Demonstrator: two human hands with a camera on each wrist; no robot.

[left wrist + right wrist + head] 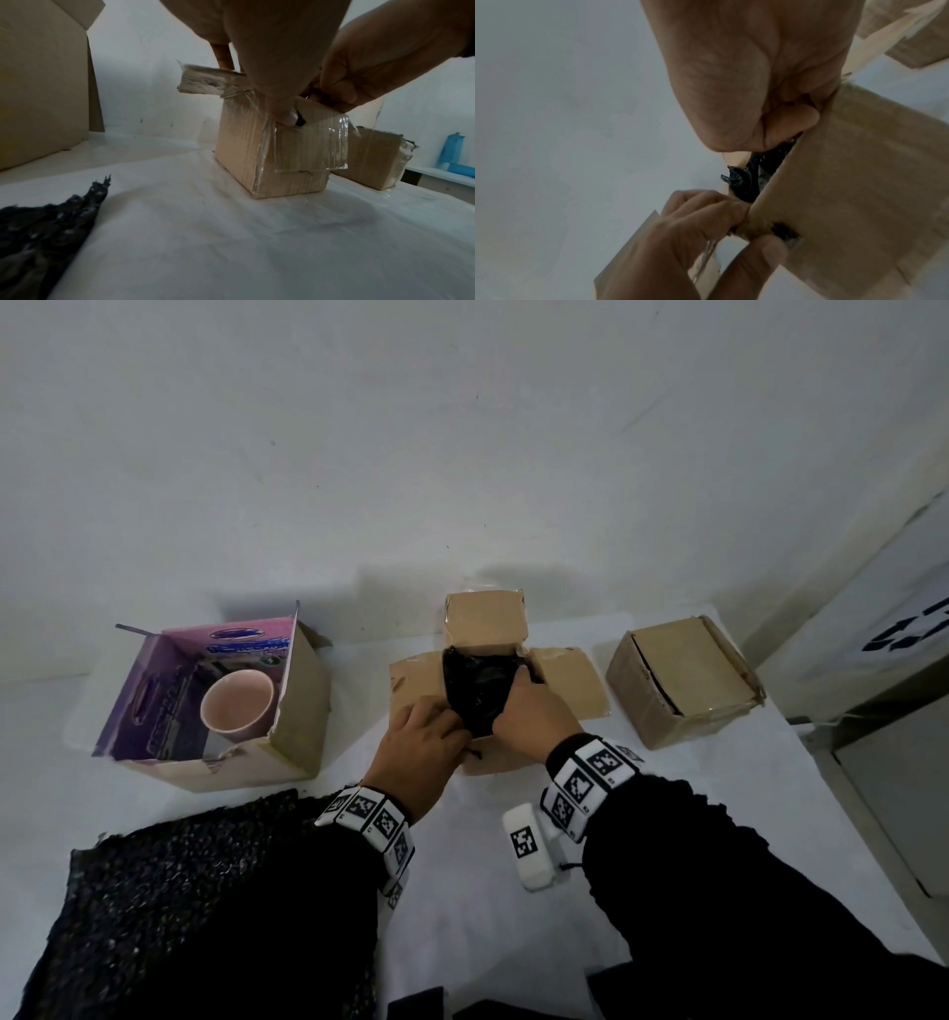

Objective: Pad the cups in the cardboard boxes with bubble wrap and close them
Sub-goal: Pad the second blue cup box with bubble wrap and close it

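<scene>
**Middle box: tucking the wrap, flaps not yet closed**

Best to push the black bubble wrap (475, 695) fully below the rim of the middle box (565, 685) before folding; any wrap caught on the near flap will likely stop it seating flat. Fold opposite flaps in pairs.

Left hand (418, 757): fingers curled, pinching the near flap's corner, thumb on the outside. Right hand (531, 716): fingers curled into the opening, on the wrap at the flap edge.

The cup in this box is hidden under wrap. The pink cup (237, 706) sits unpadded in the open left box (298, 711). The right box (683, 680) looks closed. A spare wrap sheet (195, 891) lies near on the desk (488, 916).
</scene>
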